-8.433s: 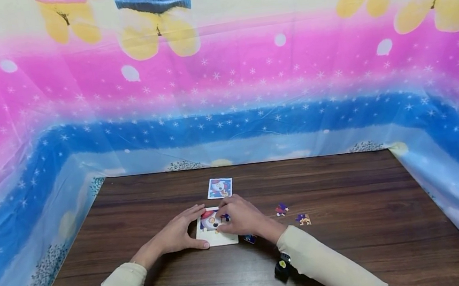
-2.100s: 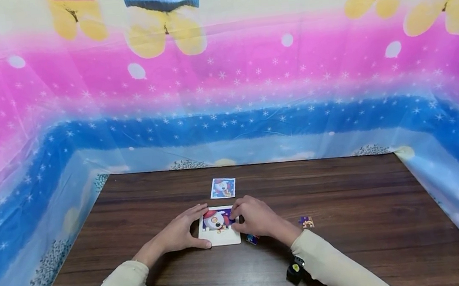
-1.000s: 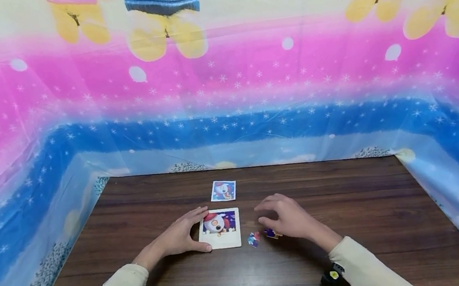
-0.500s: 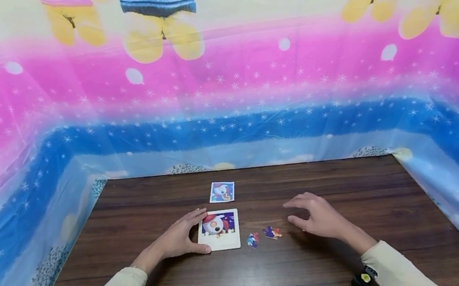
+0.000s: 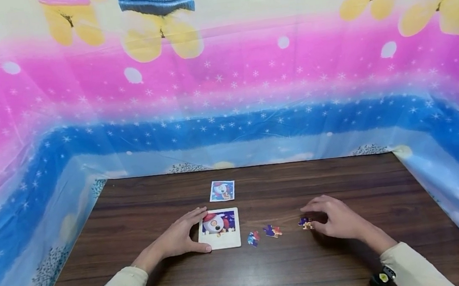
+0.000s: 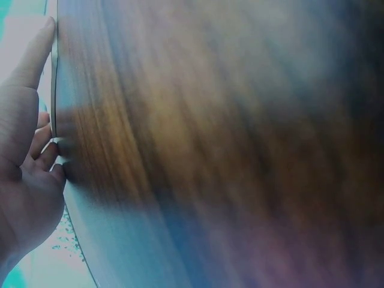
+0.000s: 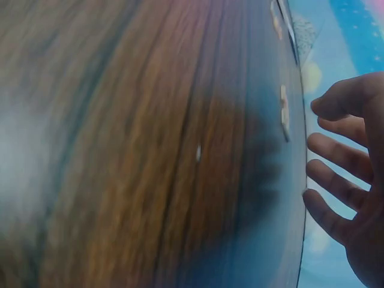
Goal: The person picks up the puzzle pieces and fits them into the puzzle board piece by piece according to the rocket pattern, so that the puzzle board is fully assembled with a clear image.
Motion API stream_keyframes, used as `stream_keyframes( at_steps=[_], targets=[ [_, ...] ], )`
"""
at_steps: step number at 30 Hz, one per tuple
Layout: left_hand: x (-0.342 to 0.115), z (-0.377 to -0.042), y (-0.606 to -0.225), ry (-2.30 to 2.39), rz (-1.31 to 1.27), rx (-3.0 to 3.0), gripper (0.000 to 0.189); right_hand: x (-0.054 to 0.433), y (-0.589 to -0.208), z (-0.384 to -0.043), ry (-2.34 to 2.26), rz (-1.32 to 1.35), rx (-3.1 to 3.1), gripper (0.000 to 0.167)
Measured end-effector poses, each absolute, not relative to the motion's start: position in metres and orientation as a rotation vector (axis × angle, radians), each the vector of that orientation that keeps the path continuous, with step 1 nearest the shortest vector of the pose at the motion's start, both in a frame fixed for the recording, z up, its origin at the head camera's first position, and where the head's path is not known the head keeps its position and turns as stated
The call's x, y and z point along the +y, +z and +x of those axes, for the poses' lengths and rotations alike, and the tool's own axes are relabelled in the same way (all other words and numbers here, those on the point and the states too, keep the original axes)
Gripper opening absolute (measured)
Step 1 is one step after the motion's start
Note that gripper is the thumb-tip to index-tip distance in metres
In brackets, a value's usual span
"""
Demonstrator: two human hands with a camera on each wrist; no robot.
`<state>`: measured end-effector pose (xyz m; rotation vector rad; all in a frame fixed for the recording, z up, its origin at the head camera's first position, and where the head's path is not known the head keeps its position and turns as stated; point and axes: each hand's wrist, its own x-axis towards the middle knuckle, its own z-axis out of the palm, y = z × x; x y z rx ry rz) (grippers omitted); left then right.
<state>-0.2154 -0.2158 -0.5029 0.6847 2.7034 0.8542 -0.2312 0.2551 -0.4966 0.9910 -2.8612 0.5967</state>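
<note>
A white-framed jigsaw tray [image 5: 225, 242] lies flat on the table, its upper part filled with a red-hatted, round white-faced cartoon figure on purple, its lower part bare white. My left hand [image 5: 180, 236] grips the tray's left side, thumb at the near corner, fingers at the far one. Over on the right, my right hand [image 5: 340, 219] reaches to a purple-and-orange jigsaw piece [image 5: 305, 223], thumb and forefinger spread at its edge. In the right wrist view the fingers [image 7: 339, 157] are apart. Two more pieces lie between, one blue and red [image 5: 253, 239], one purple and orange [image 5: 272, 231].
Behind the tray lies a small picture card [image 5: 222, 190] with the same cartoon figure. The dark wooden table [image 5: 177, 281] ends at a printed cloth backdrop [image 5: 228, 129] along the back and both sides.
My right hand has left the tray and moved right to the far-right piece, uncovering two pieces. Since the oldest frame, more purple picture shows at the tray's upper right. The left hand stays put.
</note>
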Motion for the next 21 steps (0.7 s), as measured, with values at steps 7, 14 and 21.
stream_keyframes(
  at_steps=[7,14,21],
  targets=[
    [-0.2155,-0.2152,-0.5020,0.827,0.688,2.720,0.104,0.2595,-0.5015,-0.2355,0.531,1.102,-2.905,0.045],
    [-0.2137,-0.2156,-0.5019,0.841,0.695,2.719,0.103,0.2599,-0.5041,-0.2375,0.475,1.138,-2.874,0.030],
    [-0.2143,-0.2157,-0.5025,0.837,0.690,2.718,0.103,0.2566,-0.5049,-0.2357,0.448,1.026,-2.921,0.024]
  ],
)
